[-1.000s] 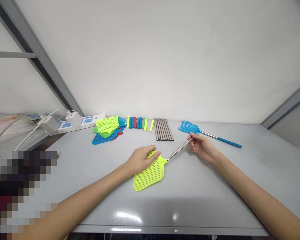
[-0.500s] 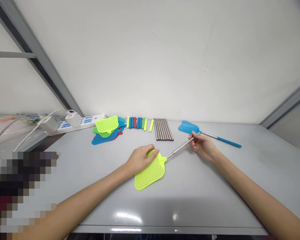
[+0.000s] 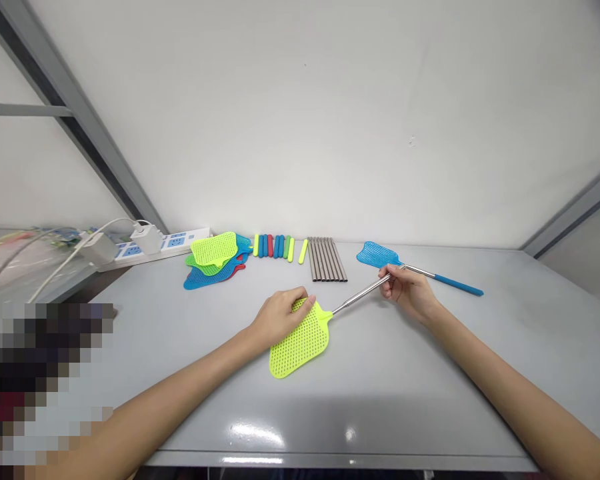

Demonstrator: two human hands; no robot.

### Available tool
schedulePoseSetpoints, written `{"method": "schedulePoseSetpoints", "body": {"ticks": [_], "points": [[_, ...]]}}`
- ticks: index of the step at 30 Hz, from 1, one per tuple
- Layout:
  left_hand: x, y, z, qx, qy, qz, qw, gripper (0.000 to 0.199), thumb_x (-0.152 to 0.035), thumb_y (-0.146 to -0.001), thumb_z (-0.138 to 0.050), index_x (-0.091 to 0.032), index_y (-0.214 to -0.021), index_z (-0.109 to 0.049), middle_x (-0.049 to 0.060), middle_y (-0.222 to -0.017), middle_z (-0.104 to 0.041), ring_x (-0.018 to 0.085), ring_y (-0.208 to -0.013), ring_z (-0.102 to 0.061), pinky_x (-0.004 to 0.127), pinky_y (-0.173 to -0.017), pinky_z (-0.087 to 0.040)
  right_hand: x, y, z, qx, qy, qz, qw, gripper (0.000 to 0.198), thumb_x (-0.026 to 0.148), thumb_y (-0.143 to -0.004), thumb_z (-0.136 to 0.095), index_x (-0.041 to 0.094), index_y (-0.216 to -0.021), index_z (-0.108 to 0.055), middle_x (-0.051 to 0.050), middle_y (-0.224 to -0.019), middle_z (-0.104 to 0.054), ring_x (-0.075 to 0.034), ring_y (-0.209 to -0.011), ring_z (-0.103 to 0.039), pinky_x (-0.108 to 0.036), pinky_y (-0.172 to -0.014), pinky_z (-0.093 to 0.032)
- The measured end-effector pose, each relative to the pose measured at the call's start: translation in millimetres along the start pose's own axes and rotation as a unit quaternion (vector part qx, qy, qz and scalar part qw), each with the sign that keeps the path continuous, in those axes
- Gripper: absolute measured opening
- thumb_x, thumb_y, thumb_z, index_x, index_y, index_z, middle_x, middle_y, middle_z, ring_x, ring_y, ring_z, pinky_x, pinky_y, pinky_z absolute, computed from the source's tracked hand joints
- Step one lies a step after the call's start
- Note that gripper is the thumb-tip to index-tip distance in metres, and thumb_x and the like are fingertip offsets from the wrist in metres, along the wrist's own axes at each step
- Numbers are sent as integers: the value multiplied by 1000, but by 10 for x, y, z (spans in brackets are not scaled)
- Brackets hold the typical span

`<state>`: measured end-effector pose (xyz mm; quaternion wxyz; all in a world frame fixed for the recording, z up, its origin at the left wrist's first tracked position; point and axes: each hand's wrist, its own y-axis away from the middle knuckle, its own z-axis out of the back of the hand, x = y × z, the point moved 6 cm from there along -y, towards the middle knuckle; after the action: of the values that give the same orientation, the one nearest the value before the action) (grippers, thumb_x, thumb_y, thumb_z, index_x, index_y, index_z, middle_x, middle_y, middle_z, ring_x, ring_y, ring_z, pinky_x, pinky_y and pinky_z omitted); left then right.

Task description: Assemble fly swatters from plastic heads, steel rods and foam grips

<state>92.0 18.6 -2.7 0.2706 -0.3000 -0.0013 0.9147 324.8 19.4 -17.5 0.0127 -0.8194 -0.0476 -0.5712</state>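
Note:
My left hand (image 3: pixel 283 316) grips a yellow-green perforated fly swatter head (image 3: pixel 300 347), thumb on top and fingers behind its edge. A silver telescopic rod (image 3: pixel 363 294) runs from the head's neck up to the right. My right hand (image 3: pixel 405 288) pinches the far end of that rod between thumb and fingers. Just behind the right hand lies a blue fly swatter (image 3: pixel 377 254) with a metal rod and a blue handle (image 3: pixel 457 285).
Stacked swatter heads (image 3: pixel 214 251) in yellow, green, blue and red lie at the left. Coloured handle grips (image 3: pixel 274 247) and several metal rods (image 3: pixel 327 260) are lined up by the wall. A white power strip (image 3: pixel 180 248) with plugged-in chargers stands at the back left.
The yellow-green head sits slightly closer to the rod's far end, its neck shifted a little up. My right hand has moved slightly to the right. Everything else stays put.

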Motion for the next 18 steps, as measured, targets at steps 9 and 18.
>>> {"method": "schedulePoseSetpoints", "body": {"ticks": [9,18], "points": [[64,-72,120,19,18,-17,1000,32,-39,-83,-30,-18,-66,-47,-2,-62,-50,12,-59,-46,23,-53,-32,31,17,-17,-13,5,22,1000,19,30,-73,-54,14,-68,-62,-2,-53,-52,-11,-50,-47,-23,-49,-39],[195,-112,222,134,187,43,972,28,-20,-67,-39,-16,-91,-53,4,-88,-57,18,-79,-54,28,-67,-42,37,27,-32,-19,-10,19,1000,16,28,-71,-56,14,-70,-63,-3,-56,-53,-11,-54,-48,-24,-51,-40]]}}
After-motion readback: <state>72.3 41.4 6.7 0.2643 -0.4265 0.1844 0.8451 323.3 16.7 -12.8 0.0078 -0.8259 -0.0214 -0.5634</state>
